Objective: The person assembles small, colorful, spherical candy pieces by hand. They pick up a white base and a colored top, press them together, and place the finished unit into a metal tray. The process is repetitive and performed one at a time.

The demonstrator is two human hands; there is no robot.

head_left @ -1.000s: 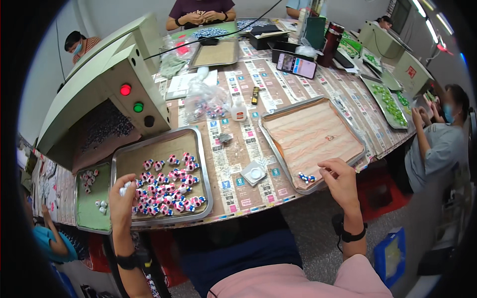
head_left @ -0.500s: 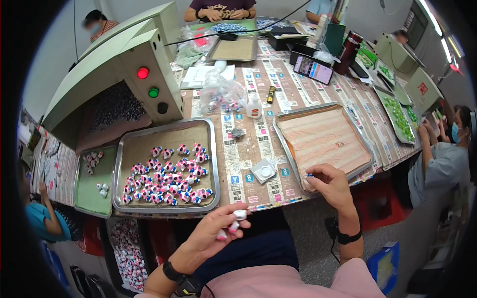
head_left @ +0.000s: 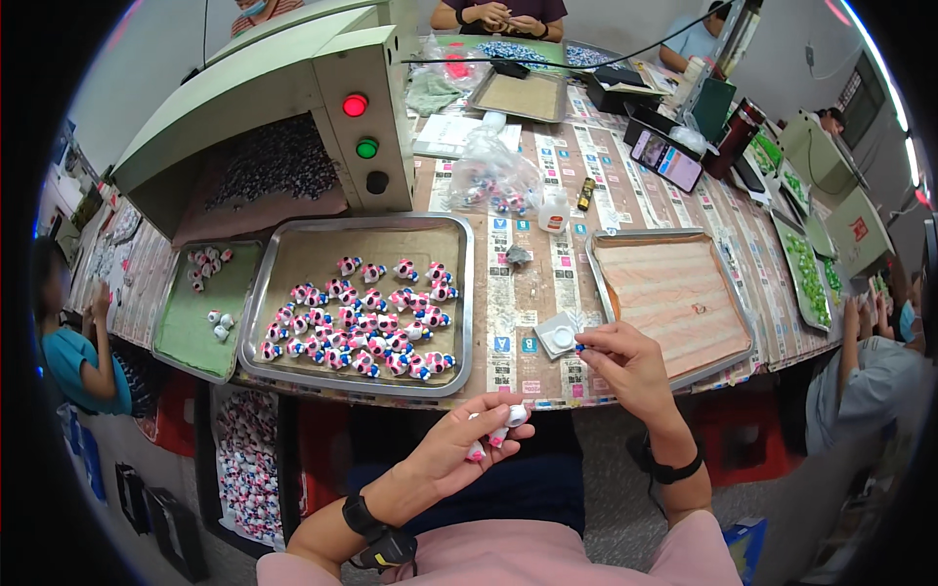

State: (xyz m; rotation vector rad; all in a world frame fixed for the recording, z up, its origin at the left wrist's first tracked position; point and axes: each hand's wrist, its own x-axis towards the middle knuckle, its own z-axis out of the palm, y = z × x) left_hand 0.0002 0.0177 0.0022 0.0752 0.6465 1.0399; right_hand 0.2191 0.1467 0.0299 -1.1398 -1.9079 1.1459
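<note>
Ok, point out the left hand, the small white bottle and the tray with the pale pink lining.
Left hand [head_left: 451,447]: head view, back of the hand.
Small white bottle [head_left: 554,211]: head view, front of its body.
Tray with the pale pink lining [head_left: 664,293]: head view, bare part of the lining.

A small-parts workshop, shown by the trays [head_left: 468,303] of figurines [head_left: 366,363], bulky lamp-fitted machine [head_left: 337,73] and co-workers [head_left: 537,14] round the table [head_left: 489,264].
</note>
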